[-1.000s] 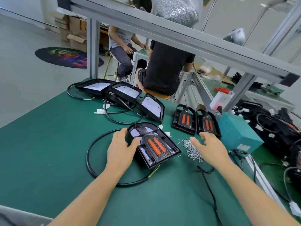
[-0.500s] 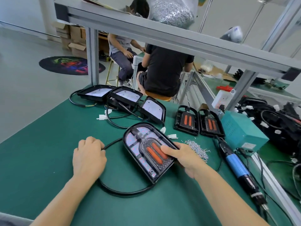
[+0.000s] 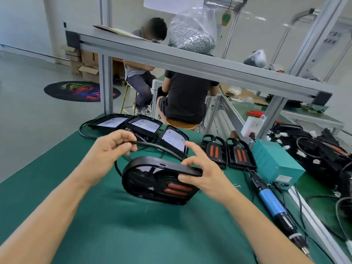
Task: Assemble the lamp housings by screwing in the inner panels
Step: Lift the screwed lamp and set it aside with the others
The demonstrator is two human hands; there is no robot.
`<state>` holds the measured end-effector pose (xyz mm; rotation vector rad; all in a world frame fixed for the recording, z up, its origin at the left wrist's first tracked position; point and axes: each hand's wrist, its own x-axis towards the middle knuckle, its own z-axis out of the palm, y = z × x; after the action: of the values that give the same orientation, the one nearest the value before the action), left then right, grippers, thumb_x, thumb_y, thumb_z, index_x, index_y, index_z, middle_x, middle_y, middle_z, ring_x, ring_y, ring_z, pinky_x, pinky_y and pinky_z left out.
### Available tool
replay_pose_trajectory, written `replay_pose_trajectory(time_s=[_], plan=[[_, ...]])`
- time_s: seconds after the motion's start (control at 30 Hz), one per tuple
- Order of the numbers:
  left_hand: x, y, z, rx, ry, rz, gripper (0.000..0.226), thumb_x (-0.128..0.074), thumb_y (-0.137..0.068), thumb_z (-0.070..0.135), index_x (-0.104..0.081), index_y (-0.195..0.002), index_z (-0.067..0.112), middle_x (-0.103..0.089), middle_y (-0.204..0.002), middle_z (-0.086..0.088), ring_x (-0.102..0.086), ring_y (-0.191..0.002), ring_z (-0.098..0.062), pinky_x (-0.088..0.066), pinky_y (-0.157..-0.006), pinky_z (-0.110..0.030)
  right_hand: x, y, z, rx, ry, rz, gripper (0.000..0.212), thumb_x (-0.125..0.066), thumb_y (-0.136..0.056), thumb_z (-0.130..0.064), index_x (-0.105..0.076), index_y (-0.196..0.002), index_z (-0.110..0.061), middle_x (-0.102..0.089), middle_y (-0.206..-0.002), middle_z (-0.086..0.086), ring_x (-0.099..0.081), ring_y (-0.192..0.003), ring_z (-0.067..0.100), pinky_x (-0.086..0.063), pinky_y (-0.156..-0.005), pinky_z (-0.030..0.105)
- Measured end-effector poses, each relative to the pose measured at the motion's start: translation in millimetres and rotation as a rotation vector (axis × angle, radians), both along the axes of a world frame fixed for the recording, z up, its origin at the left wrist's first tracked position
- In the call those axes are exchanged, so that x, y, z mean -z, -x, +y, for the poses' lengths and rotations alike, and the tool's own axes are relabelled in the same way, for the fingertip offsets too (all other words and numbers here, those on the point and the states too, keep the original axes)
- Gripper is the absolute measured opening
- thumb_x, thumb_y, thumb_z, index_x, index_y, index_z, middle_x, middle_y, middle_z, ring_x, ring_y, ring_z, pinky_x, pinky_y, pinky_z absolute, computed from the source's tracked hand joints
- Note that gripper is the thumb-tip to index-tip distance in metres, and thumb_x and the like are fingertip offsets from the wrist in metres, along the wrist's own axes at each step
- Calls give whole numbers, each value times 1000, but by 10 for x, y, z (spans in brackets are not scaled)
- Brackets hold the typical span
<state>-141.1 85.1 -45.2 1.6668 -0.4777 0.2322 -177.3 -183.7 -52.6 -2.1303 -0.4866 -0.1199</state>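
A pale grey room floor (image 3: 28, 115) fills the upper left; the green-matted desk (image 3: 133, 235) spans below. At centre, the black plastic lamp housing (image 3: 152, 180) (tilted up) is pinched by the right hand (image 3: 205, 172) fingers; the left hand (image 3: 112, 147) fingers pinch its black cable (image 3: 152, 144).

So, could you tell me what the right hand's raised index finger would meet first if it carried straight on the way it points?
Probably the nearest of the lamp housings lying screen-up: the right hand's index finger points up-left toward its near corner. Depth is unclear, so it might pass above.
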Motion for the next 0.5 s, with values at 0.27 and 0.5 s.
replay_pose_trajectory(time_s=[0.27, 0.5], plan=[[-340, -177, -136, 176, 206, 60, 16, -55, -85, 12, -63, -100, 11, -73, -83, -1, -60, -71, -6, -51, -70, -14, 14, 86, 65, 84, -333, -29, 17, -75, -79, -12, -66, -87, -24, -68, -88, -10, -60, -81, 4, -46, -79, 15], [-2, 48, -639, 408, 377, 251, 56, -51, -84, 25, -43, -139, 16, -58, -131, -14, -56, -108, -23, -40, -97, -45, -150, 132, 2, 349, -846, -33, 31, -67, -76, -37, -68, -94, -11, -70, -97, 12, -59, -91, 22, -47, -99, 52]])
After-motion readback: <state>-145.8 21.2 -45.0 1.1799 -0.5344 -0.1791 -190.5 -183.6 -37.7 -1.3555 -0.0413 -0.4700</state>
